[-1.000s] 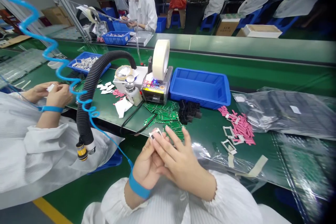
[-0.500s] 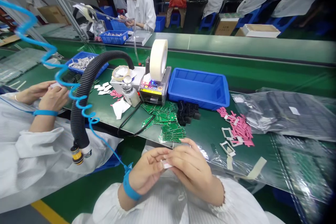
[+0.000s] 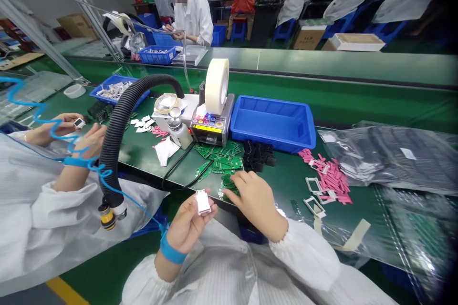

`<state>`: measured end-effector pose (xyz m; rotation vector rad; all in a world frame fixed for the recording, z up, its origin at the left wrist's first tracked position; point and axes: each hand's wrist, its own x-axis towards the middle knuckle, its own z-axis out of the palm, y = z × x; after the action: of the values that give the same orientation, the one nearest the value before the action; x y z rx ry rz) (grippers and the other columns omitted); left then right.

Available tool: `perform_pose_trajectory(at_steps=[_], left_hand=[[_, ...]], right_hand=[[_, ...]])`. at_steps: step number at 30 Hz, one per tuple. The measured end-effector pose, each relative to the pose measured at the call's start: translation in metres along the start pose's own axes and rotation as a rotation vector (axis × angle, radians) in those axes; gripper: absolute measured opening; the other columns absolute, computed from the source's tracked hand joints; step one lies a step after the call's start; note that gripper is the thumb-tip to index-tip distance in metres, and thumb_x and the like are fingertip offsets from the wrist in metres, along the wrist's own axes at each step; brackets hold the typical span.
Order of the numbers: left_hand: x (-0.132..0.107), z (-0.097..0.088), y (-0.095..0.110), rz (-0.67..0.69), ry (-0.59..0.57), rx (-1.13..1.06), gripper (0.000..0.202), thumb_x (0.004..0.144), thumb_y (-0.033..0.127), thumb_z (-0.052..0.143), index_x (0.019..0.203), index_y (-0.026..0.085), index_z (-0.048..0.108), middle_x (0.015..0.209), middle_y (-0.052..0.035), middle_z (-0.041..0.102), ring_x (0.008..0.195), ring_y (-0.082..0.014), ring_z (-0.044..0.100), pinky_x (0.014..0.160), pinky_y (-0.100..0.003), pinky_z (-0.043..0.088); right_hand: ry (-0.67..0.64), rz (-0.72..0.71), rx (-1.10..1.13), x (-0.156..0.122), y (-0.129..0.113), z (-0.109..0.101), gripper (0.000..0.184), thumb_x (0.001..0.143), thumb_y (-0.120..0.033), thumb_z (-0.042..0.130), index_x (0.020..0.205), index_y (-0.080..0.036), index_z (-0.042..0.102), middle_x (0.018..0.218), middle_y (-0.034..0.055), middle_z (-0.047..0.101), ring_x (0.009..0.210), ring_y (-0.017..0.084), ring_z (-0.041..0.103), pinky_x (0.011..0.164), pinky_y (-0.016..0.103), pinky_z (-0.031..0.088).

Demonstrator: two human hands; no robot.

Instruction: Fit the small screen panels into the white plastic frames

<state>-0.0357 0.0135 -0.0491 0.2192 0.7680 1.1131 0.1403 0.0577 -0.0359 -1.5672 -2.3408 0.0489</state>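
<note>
My left hand [image 3: 188, 221] is closed on a small white frame part [image 3: 202, 201], held upright near my chest below the table edge. My right hand [image 3: 250, 195] rests palm down at the near edge of the pile of green circuit boards [image 3: 220, 159], its fingers curled onto the boards; what they grip is hidden. A blue wrist strap [image 3: 171, 251] circles my left wrist. Black parts [image 3: 257, 153] lie just beyond my right hand.
A tape dispenser [image 3: 213, 119] with a white roll stands beside an empty blue bin [image 3: 272, 121]. Pink strips and white frames [image 3: 327, 178] lie to the right, with plastic bags [image 3: 393, 155] beyond. A black hose [image 3: 119, 124] hangs left. A co-worker's hands [image 3: 77, 133] work at left.
My hands have come apart. The right hand left the white part and moved forward onto the green boards. The left hand keeps the part and has turned it.
</note>
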Motion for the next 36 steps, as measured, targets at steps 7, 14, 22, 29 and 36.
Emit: perform_pose_trajectory(at_steps=[7,14,22,29,36], left_hand=[[0.006,-0.006,-0.004,-0.012,0.107,0.08,0.036,0.06,0.037,0.079,0.086,0.014,0.07,0.076,-0.0052,0.073,0.077,-0.0158,0.067,0.086,-0.031,0.049],[0.009,0.004,-0.007,-0.129,0.082,0.002,0.033,0.064,0.036,0.077,0.084,0.012,0.068,0.076,-0.0066,0.074,0.073,-0.0161,0.068,0.08,-0.033,0.052],[0.001,0.047,-0.02,-0.174,-0.143,-0.099,0.027,0.071,0.033,0.071,0.088,0.013,0.068,0.08,-0.0061,0.074,0.073,-0.0148,0.067,0.083,-0.034,0.051],[0.011,0.039,-0.026,-0.092,0.094,-0.127,0.015,0.08,0.026,0.063,0.085,0.013,0.065,0.083,-0.0068,0.075,0.078,-0.0145,0.069,0.089,-0.033,0.048],[0.032,0.022,-0.04,-0.085,0.11,-0.216,0.017,0.079,0.03,0.064,0.088,0.016,0.064,0.087,-0.0043,0.074,0.09,-0.0194,0.068,0.099,-0.042,0.041]], right_hand=[[-0.038,0.061,-0.12,0.02,-0.007,0.021,0.012,0.076,-0.023,0.067,0.072,-0.012,0.065,0.077,0.0104,0.063,0.07,0.022,0.059,0.05,0.028,0.041],[0.144,-0.098,-0.068,0.006,0.004,0.003,0.02,0.089,-0.012,0.047,0.084,-0.014,0.066,0.089,0.007,0.068,0.071,0.014,0.063,0.06,0.024,0.048],[0.591,-0.303,0.182,-0.042,0.004,-0.055,0.02,0.085,-0.009,0.055,0.101,-0.016,0.063,0.091,0.0066,0.071,0.083,0.014,0.067,0.076,0.02,0.056],[0.505,-0.281,0.227,-0.028,0.023,-0.013,0.014,0.086,-0.011,0.054,0.097,-0.013,0.063,0.091,0.01,0.07,0.085,0.016,0.068,0.075,0.026,0.058],[0.317,-0.224,0.269,-0.016,0.025,0.012,0.023,0.09,-0.012,0.045,0.079,-0.015,0.065,0.087,0.0071,0.07,0.075,0.015,0.068,0.065,0.026,0.059]])
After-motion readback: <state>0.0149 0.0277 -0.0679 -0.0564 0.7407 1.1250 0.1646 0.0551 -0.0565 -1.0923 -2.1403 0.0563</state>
